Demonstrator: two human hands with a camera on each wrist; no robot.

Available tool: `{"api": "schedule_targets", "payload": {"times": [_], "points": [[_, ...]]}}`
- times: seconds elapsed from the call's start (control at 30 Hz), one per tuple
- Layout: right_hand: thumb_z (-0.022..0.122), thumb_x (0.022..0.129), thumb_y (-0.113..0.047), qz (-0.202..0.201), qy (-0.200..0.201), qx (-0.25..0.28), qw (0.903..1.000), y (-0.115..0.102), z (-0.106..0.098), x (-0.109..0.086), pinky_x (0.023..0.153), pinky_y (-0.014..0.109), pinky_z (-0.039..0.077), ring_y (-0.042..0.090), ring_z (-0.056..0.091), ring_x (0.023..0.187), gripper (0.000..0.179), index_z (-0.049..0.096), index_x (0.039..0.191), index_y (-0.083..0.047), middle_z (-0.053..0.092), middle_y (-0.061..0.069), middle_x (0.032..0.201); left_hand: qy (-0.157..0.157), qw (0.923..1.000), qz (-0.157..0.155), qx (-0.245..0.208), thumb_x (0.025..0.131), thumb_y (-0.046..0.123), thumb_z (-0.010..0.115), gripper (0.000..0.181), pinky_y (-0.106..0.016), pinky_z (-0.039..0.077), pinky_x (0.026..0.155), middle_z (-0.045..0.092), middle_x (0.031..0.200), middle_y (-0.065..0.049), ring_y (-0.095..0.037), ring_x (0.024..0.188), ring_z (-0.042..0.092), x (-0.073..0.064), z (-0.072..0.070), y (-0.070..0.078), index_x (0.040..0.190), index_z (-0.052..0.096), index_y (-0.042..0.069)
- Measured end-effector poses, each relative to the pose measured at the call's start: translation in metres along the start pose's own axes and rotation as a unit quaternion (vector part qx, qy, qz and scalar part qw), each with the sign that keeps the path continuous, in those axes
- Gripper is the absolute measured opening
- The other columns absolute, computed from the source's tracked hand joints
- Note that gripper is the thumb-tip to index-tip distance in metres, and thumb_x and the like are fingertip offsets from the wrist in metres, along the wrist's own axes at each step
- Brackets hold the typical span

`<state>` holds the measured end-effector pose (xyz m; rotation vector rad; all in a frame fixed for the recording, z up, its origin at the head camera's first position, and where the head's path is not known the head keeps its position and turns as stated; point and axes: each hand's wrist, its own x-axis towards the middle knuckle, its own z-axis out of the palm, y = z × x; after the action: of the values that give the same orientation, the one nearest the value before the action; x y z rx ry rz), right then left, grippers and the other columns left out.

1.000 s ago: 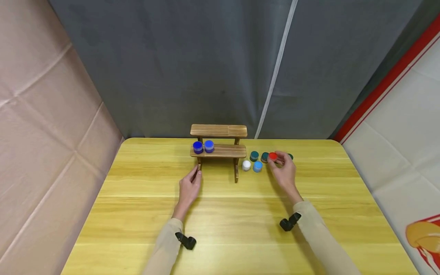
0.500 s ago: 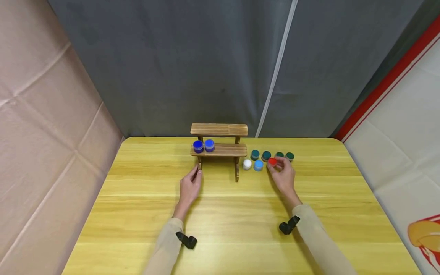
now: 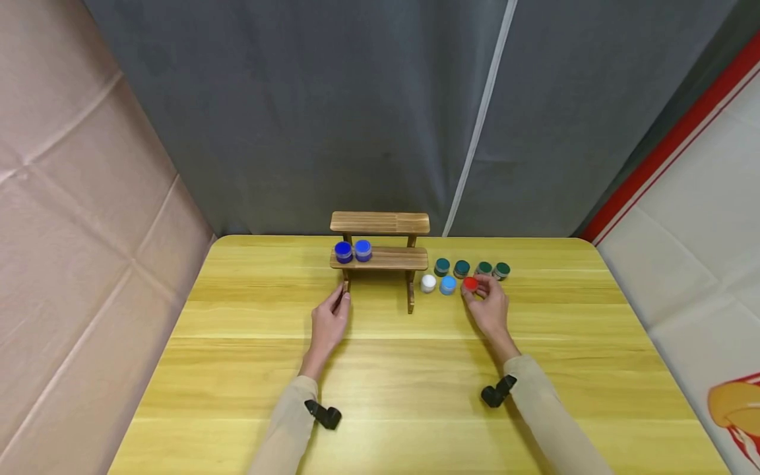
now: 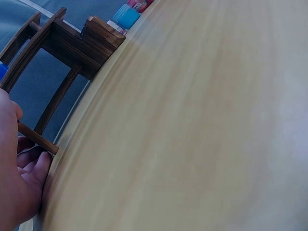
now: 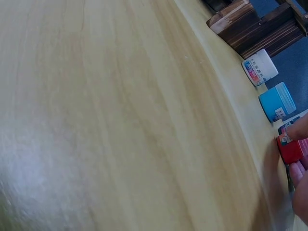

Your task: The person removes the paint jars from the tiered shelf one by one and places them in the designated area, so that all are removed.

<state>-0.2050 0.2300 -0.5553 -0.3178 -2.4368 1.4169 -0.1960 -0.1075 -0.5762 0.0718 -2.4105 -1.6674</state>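
Observation:
My right hand (image 3: 489,309) pinches a small red paint jar (image 3: 470,284) between thumb and fingers. In the right wrist view the red jar (image 5: 289,150) stands at the table surface, beside a light blue jar (image 5: 277,102) and a white jar (image 5: 260,67). My left hand (image 3: 329,323) holds the left foot of a two-tier wooden rack (image 3: 394,258); the left wrist view has the fingers around that foot (image 4: 41,139). A dark blue jar (image 3: 343,252) and a brighter blue jar (image 3: 363,251) sit at the left of the rack's lower shelf.
Several dark green jars (image 3: 462,268) form a row behind the white, light blue and red ones, right of the rack. The wooden table (image 3: 380,396) runs back to a grey curtain (image 3: 297,132). A black wrist camera (image 3: 497,392) is strapped on each sleeve.
The right hand has brought the red jar from by the green jars forward to the light blue jar's right, uncovering the right-hand green jars. The left hand has stayed on the rack's foot.

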Motion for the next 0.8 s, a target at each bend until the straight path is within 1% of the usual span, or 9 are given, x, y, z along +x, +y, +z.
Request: {"api": "schedule_targets", "payload": {"times": [0.27,0.4,0.53,0.67,0.8], "points": [[0.073,0.09,-0.003,-0.001,-0.003,0.01,0.9999,0.0,-0.001,-0.001,0.099,0.046,0.054,0.037,0.065,0.112,0.043,0.057,0.128,0.006,0.063,0.025,0.125,-0.001,1.0,0.0,0.001,0.103,0.027,0.06,0.042,-0.033,0.057,0.093,0.065,0.133,-0.018,-0.031,0.118,0.067,-0.001,0.0,0.001,0.14,0.06,0.009],[0.074,0.09,-0.003,-0.002,-0.005,0.007,1.0,-0.001,-0.001,0.0,0.101,0.046,0.053,0.036,0.064,0.113,0.044,0.057,0.13,0.006,0.064,0.025,0.126,0.0,1.0,0.007,0.0,0.103,0.025,0.06,0.042,-0.034,0.057,0.093,0.065,0.133,-0.019,-0.033,0.118,0.067,0.0,0.0,0.0,0.14,0.06,0.006],[0.073,0.09,-0.004,-0.005,-0.005,0.011,0.9999,-0.004,-0.003,0.001,0.105,0.047,0.05,0.037,0.062,0.117,0.044,0.058,0.13,0.006,0.063,0.024,0.128,0.003,1.0,0.007,-0.001,0.103,0.025,0.06,0.042,-0.034,0.057,0.093,0.064,0.133,-0.02,-0.033,0.117,0.067,-0.001,0.0,0.001,0.139,0.06,0.005],[0.073,0.09,-0.002,-0.014,0.004,0.025,0.9996,-0.01,-0.007,0.005,0.108,0.049,0.048,0.038,0.059,0.119,0.042,0.058,0.129,0.006,0.063,0.025,0.127,0.001,1.0,0.003,-0.002,0.103,0.025,0.06,0.042,-0.034,0.057,0.092,0.064,0.133,-0.021,-0.033,0.117,0.067,-0.001,0.0,0.001,0.14,0.059,0.006],[0.072,0.09,0.0,-0.025,0.015,0.035,0.999,-0.016,-0.011,0.008,0.108,0.048,0.048,0.038,0.059,0.119,0.04,0.059,0.128,0.006,0.064,0.025,0.126,-0.001,1.0,0.003,-0.004,0.103,0.026,0.06,0.043,-0.033,0.057,0.092,0.064,0.133,-0.021,-0.032,0.117,0.067,-0.001,0.0,0.001,0.14,0.059,0.006]]}}
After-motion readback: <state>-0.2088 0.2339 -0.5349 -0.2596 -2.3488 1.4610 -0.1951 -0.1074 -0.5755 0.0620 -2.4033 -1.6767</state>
